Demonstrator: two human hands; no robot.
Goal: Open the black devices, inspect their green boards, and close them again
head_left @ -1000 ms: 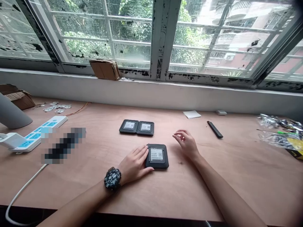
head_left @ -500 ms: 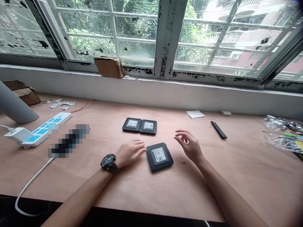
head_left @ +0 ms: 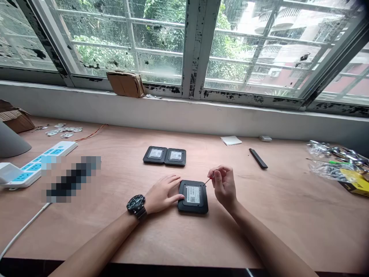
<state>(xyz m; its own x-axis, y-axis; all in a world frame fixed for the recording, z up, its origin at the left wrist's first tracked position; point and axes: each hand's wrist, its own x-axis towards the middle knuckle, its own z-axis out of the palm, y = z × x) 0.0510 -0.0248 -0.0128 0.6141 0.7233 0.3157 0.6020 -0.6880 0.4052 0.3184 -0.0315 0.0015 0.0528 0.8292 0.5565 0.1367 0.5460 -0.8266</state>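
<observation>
Now, across the plywood counter (head_left: pixel 115 238), below a pair of black devices (head_left: pixel 164 156): one black square device (head_left: pixel 193 197) at lower centre, squared up from its earlier tilt. Left grip (head_left: pixel 163 194) open, fingers against its left edge. Right grip (head_left: pixel 224 185), empty before, now pinched shut on a thin pin (head_left: pixel 208 181), tip just beside the device's upper right corner.
</observation>
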